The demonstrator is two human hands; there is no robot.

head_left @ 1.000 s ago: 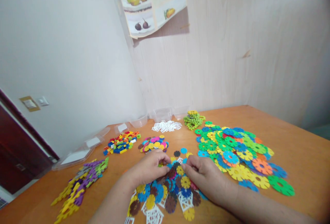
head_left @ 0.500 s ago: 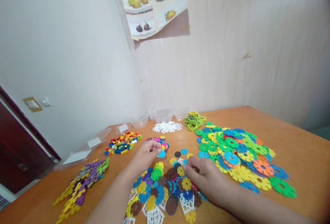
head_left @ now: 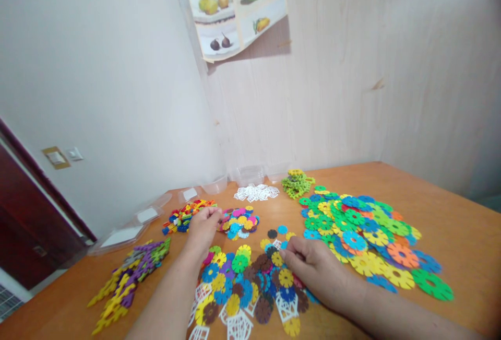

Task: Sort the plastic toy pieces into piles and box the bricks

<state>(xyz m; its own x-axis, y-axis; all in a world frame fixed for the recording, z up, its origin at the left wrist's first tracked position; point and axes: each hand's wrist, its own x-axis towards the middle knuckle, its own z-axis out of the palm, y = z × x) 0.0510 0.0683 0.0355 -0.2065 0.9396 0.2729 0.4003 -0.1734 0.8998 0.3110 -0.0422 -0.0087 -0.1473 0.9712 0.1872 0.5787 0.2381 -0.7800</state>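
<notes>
My left hand (head_left: 204, 229) is closed with its fingertips together, between a heap of small colourful blocks (head_left: 183, 220) and a small pile of pink, yellow and blue discs (head_left: 238, 223). Whatever it may pinch is hidden. My right hand (head_left: 309, 267) has curled fingers and rests at the right edge of a mixed pile of notched plastic discs (head_left: 246, 293). Its thumb and fingertips are close to a yellow disc (head_left: 276, 259); I cannot make out anything held. White lattice pieces (head_left: 239, 325) lie among the mixed discs.
Large notched discs (head_left: 368, 235) spread on the right. Purple and yellow interlocking pieces (head_left: 131, 280) lie left. At the back are white lattice pieces (head_left: 256, 192), green linked pieces (head_left: 297, 184) and clear plastic containers (head_left: 250, 175). Flat clear lids (head_left: 121, 236) line the left edge.
My left hand has moved left from in front of the small disc pile to its left side, uncovering it. My right hand stays almost in place. The view has shifted slightly.
</notes>
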